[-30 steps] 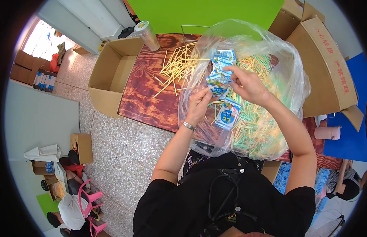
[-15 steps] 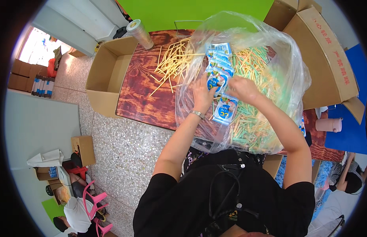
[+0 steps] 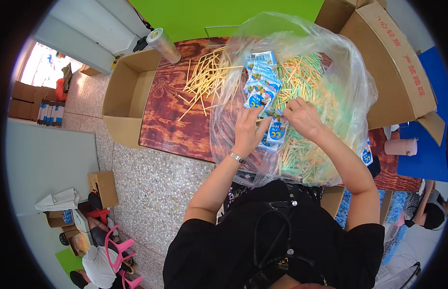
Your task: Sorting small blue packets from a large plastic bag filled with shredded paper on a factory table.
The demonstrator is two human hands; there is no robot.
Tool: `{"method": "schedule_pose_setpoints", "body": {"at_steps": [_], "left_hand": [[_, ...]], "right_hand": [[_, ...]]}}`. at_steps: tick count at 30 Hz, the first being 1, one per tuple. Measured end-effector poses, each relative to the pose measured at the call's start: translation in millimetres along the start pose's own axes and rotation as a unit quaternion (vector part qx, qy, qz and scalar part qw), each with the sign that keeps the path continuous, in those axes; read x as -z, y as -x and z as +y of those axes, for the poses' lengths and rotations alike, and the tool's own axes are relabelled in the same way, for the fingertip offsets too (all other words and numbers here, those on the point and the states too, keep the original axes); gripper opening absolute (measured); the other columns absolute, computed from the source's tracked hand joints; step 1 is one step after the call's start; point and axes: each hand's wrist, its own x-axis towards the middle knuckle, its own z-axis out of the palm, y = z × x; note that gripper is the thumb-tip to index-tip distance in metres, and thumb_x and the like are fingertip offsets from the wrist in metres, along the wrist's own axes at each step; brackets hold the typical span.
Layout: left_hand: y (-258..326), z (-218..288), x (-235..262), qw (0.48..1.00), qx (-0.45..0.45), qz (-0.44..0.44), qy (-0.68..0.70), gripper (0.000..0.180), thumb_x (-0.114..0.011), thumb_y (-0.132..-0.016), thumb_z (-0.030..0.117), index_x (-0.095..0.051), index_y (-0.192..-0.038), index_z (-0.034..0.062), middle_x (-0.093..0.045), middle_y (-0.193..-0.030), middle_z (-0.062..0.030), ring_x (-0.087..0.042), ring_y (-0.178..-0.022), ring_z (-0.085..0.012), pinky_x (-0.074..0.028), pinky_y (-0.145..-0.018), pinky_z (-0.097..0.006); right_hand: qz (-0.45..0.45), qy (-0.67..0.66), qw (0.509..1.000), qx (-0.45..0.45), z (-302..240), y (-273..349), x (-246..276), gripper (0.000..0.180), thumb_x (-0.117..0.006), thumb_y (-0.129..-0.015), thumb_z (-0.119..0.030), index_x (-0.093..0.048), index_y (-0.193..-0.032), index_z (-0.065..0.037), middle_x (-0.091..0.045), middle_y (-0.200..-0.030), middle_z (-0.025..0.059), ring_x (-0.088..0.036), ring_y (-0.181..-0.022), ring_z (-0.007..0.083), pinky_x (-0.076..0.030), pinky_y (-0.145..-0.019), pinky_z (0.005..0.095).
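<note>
A large clear plastic bag (image 3: pixel 361 72) lies spread on the table, with many thin green and orange sticks (image 3: pixel 306 159) in and under it. On it, an overlapping row of blue-and-white snack packets (image 3: pixel 263 79) runs away from me. My left hand (image 3: pixel 248 130) rests at the near end of that row, fingers stretched and thumb apart. Between my hands, a nearer packet (image 3: pixel 279 129) lies slightly tilted over another one. My right hand (image 3: pixel 305 118) has bent fingers at the upper right corner of this nearer packet; its fingertips partly hide the grip.
Loose yellow sticks (image 3: pixel 204 82) lie on the reddish wooden table (image 3: pixel 168 123) at left. A clear cylindrical container (image 3: pixel 163 45) stands behind them. Open cardboard boxes flank the table, left (image 3: pixel 132 86) and right (image 3: pixel 402 72). A pink cup (image 3: pixel 401 147) is at right. Other people sit farther off.
The nearer packet has shifted and turned, now overlapping the one beneath. My left hand has moved slightly nearer me; my right hand has moved a little right, its fingers more extended.
</note>
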Motion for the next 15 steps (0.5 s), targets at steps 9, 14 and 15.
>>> {"method": "schedule_pose_setpoints", "body": {"at_steps": [9,14,15], "left_hand": [[-3.7,-12.9,-10.0,0.984,0.049,-0.169,-0.015,0.019,-0.065,-0.085,0.018,-0.064,-0.086,-0.0002,-0.059,-0.068,-0.0167,-0.059,-0.061,-0.0331,-0.045,-0.057,-0.038],[-12.3,1.6,-13.1,0.916,0.216,-0.228,0.248,0.023,-0.062,-0.090,0.018,-0.064,-0.081,-0.0026,-0.057,-0.061,-0.0045,-0.048,-0.055,-0.0074,-0.038,-0.050,-0.027],[-11.9,0.9,-17.1,0.917,0.213,-0.228,0.248,0.023,-0.062,-0.090,0.018,-0.064,-0.081,-0.0026,-0.057,-0.061,-0.0045,-0.048,-0.055,-0.0074,-0.038,-0.050,-0.027]], "right_hand": [[0.107,-0.212,0.968,-0.084,6.9,-6.9,5.8,0.012,-0.066,-0.081,-0.016,-0.060,-0.087,-0.007,-0.060,-0.080,0.0108,-0.060,-0.074,0.0315,-0.049,-0.065,0.0398],[0.012,-0.441,0.880,-0.173,12.6,-8.8,20.7,0.017,-0.066,-0.085,-0.020,-0.062,-0.093,-0.005,-0.063,-0.075,0.0086,-0.061,-0.065,0.0192,-0.047,-0.058,0.0338],[-0.029,-0.468,0.862,-0.194,15.2,-10.4,25.4,0.018,-0.067,-0.086,-0.020,-0.064,-0.093,-0.004,-0.062,-0.070,0.0074,-0.058,-0.061,0.0140,-0.046,-0.057,0.0300]]}}
